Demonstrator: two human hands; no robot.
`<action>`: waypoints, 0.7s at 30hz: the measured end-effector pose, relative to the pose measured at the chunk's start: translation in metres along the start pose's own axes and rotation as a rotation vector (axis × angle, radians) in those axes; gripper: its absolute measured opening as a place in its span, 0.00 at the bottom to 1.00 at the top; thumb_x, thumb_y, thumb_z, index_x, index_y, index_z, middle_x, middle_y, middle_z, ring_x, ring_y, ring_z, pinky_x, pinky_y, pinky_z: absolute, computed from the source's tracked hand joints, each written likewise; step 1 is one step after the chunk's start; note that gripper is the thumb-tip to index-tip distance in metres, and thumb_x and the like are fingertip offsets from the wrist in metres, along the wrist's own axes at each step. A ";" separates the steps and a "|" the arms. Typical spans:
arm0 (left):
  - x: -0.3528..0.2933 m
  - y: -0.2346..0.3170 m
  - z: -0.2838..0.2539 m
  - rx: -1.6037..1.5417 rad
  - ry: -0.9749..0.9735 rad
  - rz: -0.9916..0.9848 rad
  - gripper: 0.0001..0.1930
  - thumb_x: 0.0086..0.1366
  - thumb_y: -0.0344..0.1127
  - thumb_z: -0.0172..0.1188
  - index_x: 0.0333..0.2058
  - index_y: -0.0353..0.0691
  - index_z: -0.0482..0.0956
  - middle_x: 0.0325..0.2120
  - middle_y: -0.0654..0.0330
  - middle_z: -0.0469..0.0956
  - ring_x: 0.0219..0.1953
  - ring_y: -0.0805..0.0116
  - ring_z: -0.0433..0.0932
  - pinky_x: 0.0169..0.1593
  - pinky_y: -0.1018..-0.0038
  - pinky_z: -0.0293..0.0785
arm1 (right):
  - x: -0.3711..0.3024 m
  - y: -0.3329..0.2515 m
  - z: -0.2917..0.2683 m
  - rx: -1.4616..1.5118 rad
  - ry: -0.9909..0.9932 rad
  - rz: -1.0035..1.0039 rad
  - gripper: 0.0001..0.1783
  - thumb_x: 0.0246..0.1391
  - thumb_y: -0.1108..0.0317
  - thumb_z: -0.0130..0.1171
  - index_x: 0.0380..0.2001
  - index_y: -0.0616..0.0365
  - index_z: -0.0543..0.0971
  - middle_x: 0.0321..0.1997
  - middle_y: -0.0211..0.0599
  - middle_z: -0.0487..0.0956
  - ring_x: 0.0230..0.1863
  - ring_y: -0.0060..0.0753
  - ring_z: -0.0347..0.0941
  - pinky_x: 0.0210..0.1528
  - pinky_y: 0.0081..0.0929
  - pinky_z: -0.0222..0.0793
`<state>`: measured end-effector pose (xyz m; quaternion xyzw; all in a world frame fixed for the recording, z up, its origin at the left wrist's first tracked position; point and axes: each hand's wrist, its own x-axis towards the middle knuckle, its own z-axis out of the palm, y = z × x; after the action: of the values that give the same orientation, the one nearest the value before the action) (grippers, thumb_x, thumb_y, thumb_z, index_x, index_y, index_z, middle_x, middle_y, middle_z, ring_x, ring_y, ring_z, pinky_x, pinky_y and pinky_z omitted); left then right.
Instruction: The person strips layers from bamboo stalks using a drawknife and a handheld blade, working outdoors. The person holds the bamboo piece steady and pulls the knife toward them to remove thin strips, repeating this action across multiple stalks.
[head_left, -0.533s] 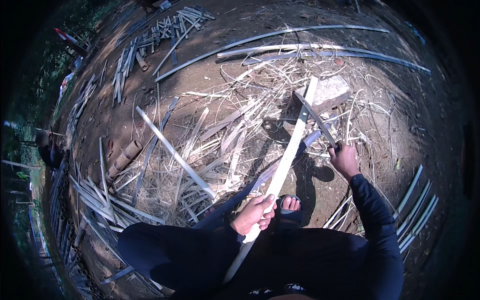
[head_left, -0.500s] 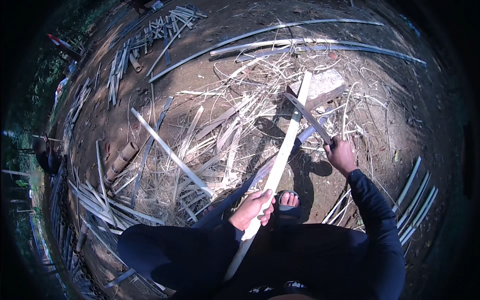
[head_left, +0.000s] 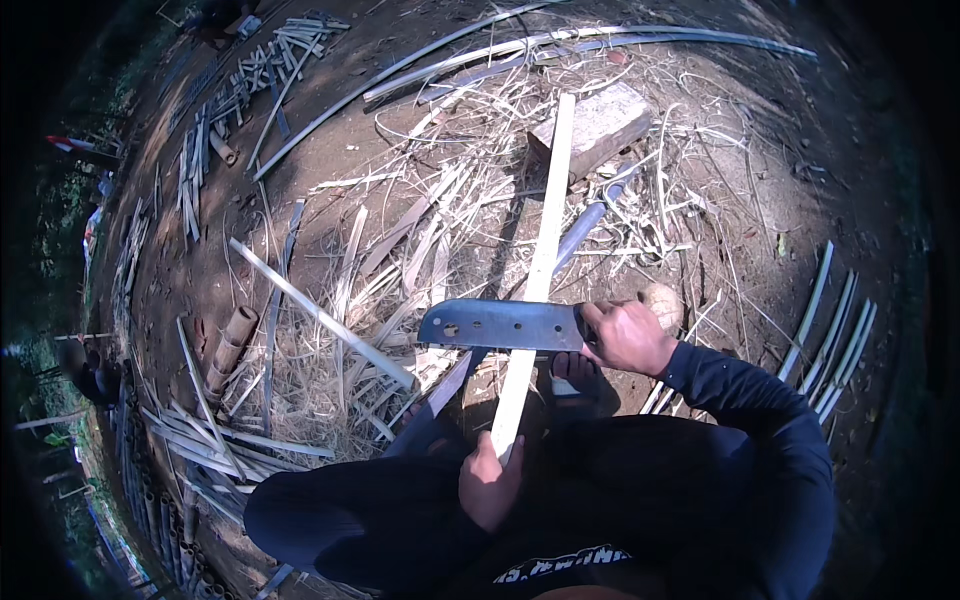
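My left grip (head_left: 490,482) holds the strip (head_left: 543,262) by its near end, seemingly to steady it, its far end over the block (head_left: 608,125), while my right grip (head_left: 628,336) clasps the knife (head_left: 498,336), blade crossing the strip on the block's near side.

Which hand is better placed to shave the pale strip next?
Probably the right hand: it grips the knife, which crosses over the pale strip. The left hand holds the strip's nearer part, with no tool.
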<state>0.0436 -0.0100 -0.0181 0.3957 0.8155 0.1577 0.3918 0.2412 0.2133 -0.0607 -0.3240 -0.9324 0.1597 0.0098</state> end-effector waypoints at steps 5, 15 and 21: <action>-0.007 -0.017 0.002 0.039 0.060 0.047 0.17 0.65 0.43 0.61 0.33 0.32 0.70 0.25 0.37 0.78 0.31 0.36 0.80 0.34 0.52 0.75 | 0.012 0.010 -0.002 -0.088 0.013 -0.106 0.23 0.43 0.56 0.66 0.37 0.62 0.72 0.27 0.47 0.78 0.30 0.50 0.80 0.31 0.43 0.74; 0.002 -0.014 0.006 0.110 0.013 -0.008 0.16 0.62 0.39 0.59 0.41 0.34 0.68 0.27 0.37 0.79 0.32 0.35 0.79 0.35 0.47 0.75 | 0.020 0.017 0.011 -0.022 0.033 -0.050 0.20 0.47 0.59 0.65 0.35 0.63 0.72 0.27 0.56 0.79 0.26 0.57 0.79 0.31 0.46 0.75; 0.010 -0.012 0.010 0.153 0.032 0.049 0.17 0.62 0.39 0.59 0.42 0.33 0.69 0.27 0.39 0.79 0.33 0.37 0.80 0.36 0.48 0.75 | 0.045 0.094 -0.016 -0.013 0.024 0.329 0.18 0.51 0.58 0.62 0.35 0.63 0.73 0.20 0.51 0.78 0.24 0.53 0.79 0.28 0.46 0.74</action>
<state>0.0415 -0.0101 -0.0364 0.4417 0.8215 0.1106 0.3433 0.2637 0.3145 -0.0778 -0.4745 -0.8676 0.1490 -0.0074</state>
